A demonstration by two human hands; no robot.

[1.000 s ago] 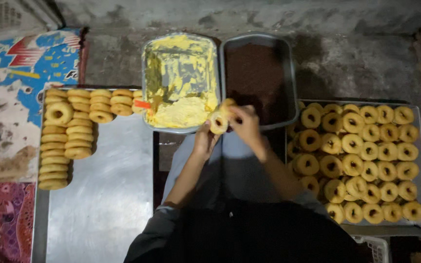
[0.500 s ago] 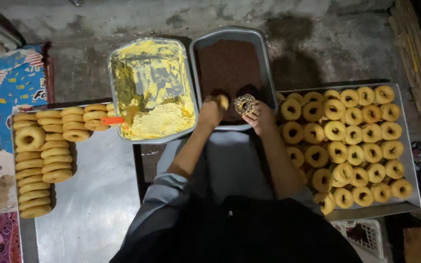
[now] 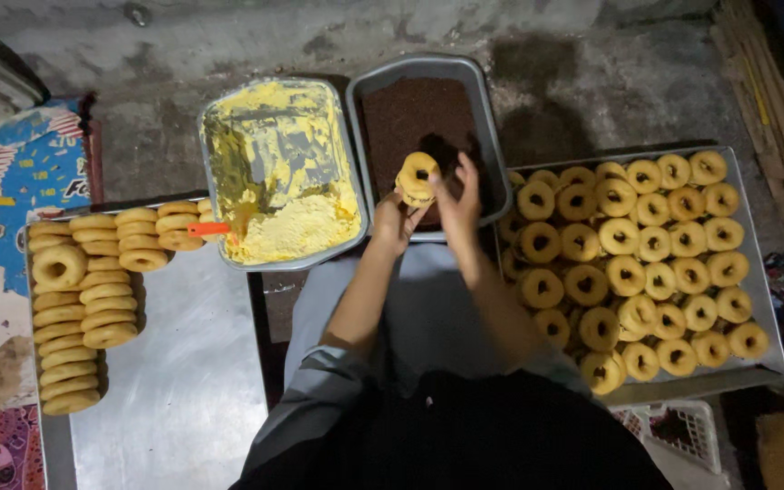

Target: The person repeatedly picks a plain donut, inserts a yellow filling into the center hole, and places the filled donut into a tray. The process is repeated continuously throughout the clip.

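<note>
A ring-shaped yellow donut (image 3: 416,175) is held upright just above the metal tray of dark brown sprinkles (image 3: 492,136). My left hand (image 3: 395,222) grips the donut from below and the left. From the right, my right hand (image 3: 456,194) touches it with spread fingertips. Left of the sprinkle tray stands a metal tray of yellow cream (image 3: 215,172) with an orange-handled spatula (image 3: 208,230) resting in it.
A large metal tray (image 3: 769,299) to the right holds several plain donuts lying flat. On the left, a metal sheet (image 3: 183,390) carries several donuts stacked on edge in rows. A white plastic basket (image 3: 682,431) sits at the lower right. Behind the trays is bare concrete floor.
Both hands moved from between the two trays to the sprinkle tray, went down to the sprinkles, and now hold a donut just above them. The camera view has shifted right.
</note>
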